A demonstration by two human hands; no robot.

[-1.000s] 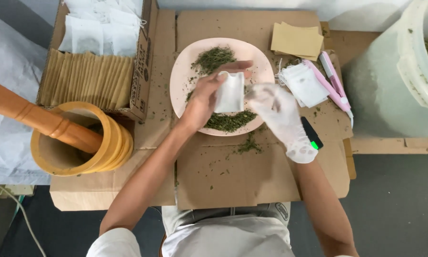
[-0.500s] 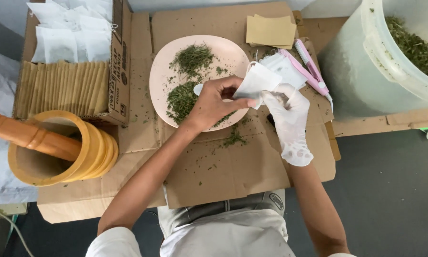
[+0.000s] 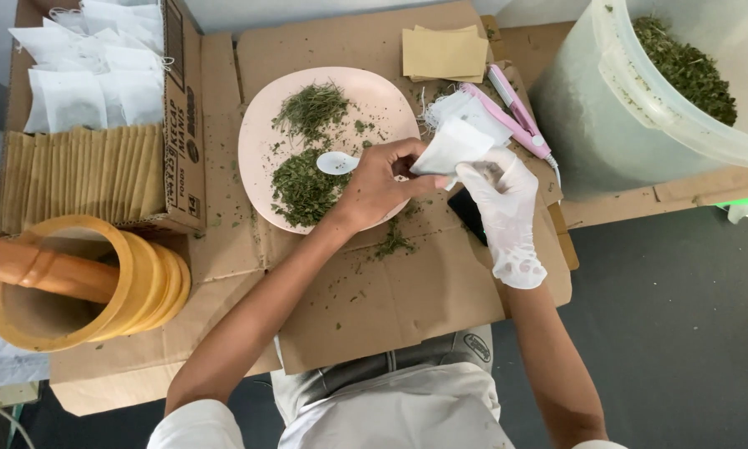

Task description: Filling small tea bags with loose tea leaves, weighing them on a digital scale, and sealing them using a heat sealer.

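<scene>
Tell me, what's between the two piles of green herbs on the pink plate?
In the head view, bare plate with a few stray crumbs lies between the upper pile and the lower pile. The white spoon sits just beside the gap.

Cardboard box (image 3: 182, 125), top left: brown, open, dark print on its side wall. It holds white sachets (image 3: 91, 66) above a row of tan envelopes (image 3: 74, 187). Tan envelope stack (image 3: 444, 54) lies beyond the plate. White sachet pile (image 3: 469, 112) sits beside it. One white sachet (image 3: 450, 148) is pinched between both hands.
</scene>
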